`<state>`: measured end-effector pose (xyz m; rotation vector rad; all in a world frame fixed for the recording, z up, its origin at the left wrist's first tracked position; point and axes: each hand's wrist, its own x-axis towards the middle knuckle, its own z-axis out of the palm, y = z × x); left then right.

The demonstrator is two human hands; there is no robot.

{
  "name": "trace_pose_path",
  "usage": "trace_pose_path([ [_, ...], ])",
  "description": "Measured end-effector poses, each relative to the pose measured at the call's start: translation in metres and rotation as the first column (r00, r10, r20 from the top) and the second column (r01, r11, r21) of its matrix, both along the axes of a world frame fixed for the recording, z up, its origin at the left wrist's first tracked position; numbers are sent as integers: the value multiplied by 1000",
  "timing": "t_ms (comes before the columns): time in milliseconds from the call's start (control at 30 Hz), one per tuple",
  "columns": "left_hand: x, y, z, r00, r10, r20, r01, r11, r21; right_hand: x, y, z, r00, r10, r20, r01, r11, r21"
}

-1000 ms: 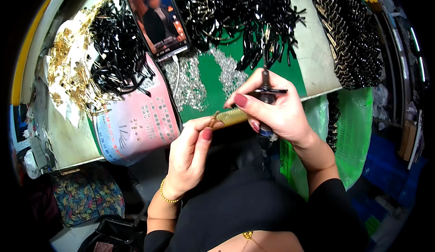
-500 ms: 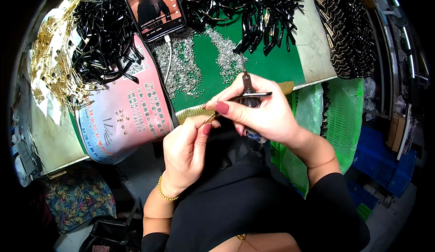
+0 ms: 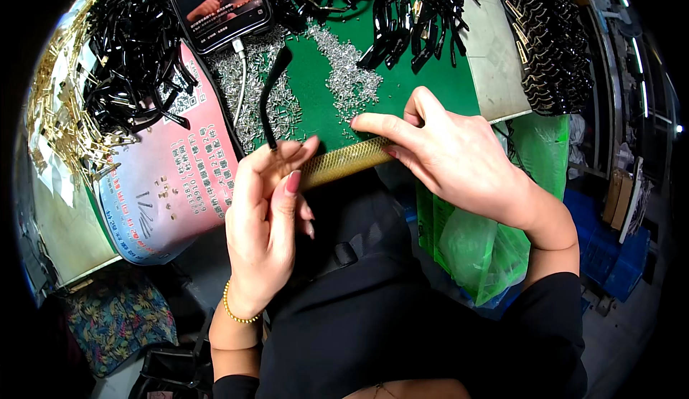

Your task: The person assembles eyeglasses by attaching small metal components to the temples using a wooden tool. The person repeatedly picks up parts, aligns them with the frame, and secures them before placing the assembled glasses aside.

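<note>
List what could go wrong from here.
1. The right hand is close to the right-hand pile of loose silver pieces; a brush might scatter some.
2. The white cable lies across the left-hand silver pile; a tug could drag pieces along.
3. The slim black piece in the left hand might slip.

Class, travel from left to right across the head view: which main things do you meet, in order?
Gold pieces, pink-and-blue sheet, left hand, gold mesh-patterned strip, right hand, stack of black-and-gold pieces.
</note>
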<state>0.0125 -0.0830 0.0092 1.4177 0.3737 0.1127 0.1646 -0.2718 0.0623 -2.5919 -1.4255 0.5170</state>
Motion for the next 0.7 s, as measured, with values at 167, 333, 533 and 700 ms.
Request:
trace_pose_path([
  [167,-2,1,0,996,85,-23,-82,989,123,4,0,-4,999,50,-6,-50,998,39],
  [333,-8,1,2,999,43,-19,-39,989,143,5,1,-5,999,41,-6,-41,999,28],
  [533,-6,2,3,996,63,-64,-57,994,91,6,2,-4,999,44,-19,-43,999,32],
  [700,-5,4,3,992,96,-87,-88,991,98,8,4,-3,996,79,-30,-79,997,6],
])
